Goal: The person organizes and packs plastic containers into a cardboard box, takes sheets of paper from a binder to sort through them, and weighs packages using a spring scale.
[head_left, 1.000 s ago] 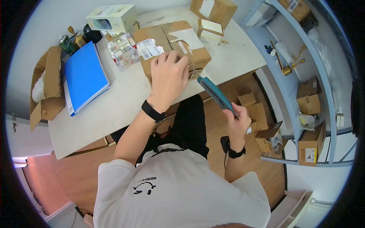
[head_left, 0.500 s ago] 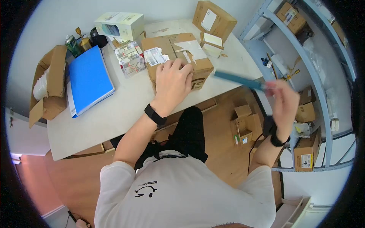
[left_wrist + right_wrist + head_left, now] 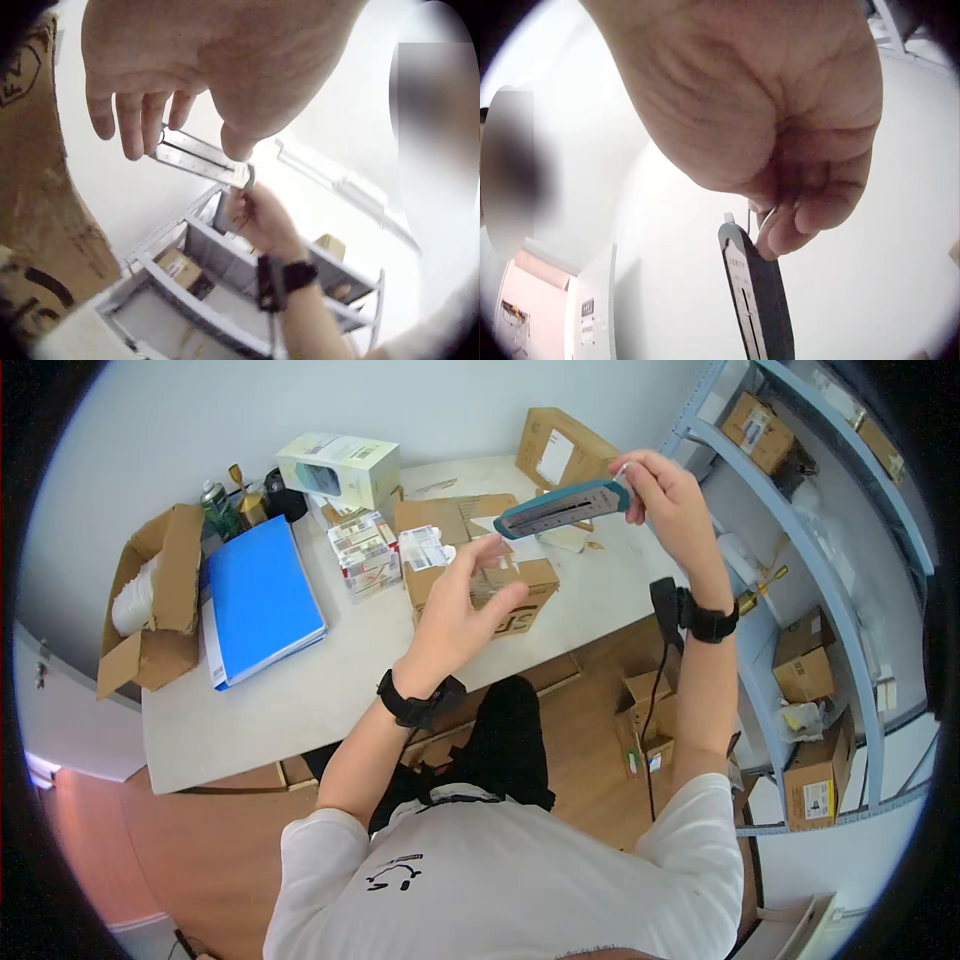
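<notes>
A long teal tool (image 3: 560,510) with a slotted grey face is pinched at its right end by the right hand (image 3: 672,510), raised over the table. In the right wrist view the tool (image 3: 754,300) hangs below the curled fingers of the right hand (image 3: 780,112). Above the taped cardboard box (image 3: 535,585), the left hand (image 3: 460,605) has its fingers spread and thumb apart, near the tool's left end. The left wrist view shows the left hand (image 3: 202,67) holding nothing, with the box (image 3: 45,187) beside it; whether fingertips touch the tool is unclear.
A blue binder (image 3: 265,600), small labelled packs (image 3: 365,555), a white-green box (image 3: 345,465) and an open carton (image 3: 165,615) stand on the left of the white table (image 3: 370,660). Another carton (image 3: 565,450) is at the back. Blue-grey shelving (image 3: 800,520) stands right.
The right hand has lifted the tool from beside the box to above it, its slotted face now showing. The left hand has come off the box top and its fingers have spread.
</notes>
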The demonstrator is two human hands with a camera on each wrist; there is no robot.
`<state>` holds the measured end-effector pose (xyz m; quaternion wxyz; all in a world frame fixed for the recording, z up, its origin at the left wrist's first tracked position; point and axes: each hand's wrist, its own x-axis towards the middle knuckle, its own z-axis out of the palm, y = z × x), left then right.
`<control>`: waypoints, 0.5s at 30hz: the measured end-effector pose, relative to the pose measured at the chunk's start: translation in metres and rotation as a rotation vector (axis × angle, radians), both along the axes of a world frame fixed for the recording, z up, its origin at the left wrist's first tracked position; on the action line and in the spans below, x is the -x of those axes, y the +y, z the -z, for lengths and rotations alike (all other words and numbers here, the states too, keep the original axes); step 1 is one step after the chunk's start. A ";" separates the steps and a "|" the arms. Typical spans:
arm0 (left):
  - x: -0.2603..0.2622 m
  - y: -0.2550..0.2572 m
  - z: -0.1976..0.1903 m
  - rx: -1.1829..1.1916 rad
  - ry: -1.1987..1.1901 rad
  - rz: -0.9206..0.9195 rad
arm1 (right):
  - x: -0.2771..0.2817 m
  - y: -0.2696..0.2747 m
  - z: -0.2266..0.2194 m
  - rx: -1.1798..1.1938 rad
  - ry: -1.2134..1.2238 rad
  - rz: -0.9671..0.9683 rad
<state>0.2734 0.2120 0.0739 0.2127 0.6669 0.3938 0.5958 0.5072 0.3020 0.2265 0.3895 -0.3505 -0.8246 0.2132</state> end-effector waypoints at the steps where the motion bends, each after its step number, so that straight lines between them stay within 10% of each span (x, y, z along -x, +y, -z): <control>1: 0.005 -0.003 -0.002 0.012 0.003 -0.011 | 0.000 -0.001 0.013 0.043 0.086 0.010; 9: 0.008 -0.025 0.022 0.674 -0.929 0.679 | -0.023 -0.057 0.121 0.499 0.609 -0.017; 15: -0.010 -0.025 0.039 0.810 -1.011 0.750 | -0.047 -0.097 0.173 0.651 0.736 -0.055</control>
